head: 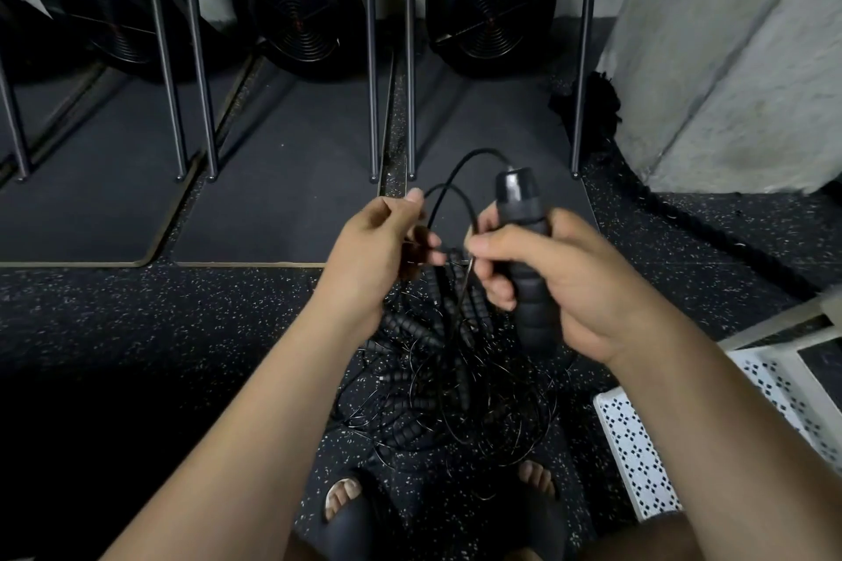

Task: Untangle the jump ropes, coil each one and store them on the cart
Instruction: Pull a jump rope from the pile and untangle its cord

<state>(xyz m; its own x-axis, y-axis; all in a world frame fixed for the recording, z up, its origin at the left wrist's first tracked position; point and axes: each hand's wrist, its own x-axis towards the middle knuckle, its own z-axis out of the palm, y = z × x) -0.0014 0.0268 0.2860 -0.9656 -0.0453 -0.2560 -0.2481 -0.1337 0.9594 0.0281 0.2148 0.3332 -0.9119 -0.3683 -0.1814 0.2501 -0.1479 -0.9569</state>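
Note:
A tangled heap of black jump ropes [455, 383] with ribbed foam handles lies on the speckled floor in front of my feet. My right hand [565, 278] grips one black jump rope handle [524, 241] upright, above the heap. A thin black cord [460, 178] arcs out of the top of that handle and loops down to my left hand [378, 251], which pinches it between thumb and fingers. The rest of the cord drops into the heap, where I cannot follow it.
A white perforated cart [638, 446] stands at the right edge, low in the view. Three black fan-wheel machines [296, 0] and metal legs [371, 59] on dark mats line the far wall. A thick black battle rope [683, 219] runs beside a concrete pillar [729, 59].

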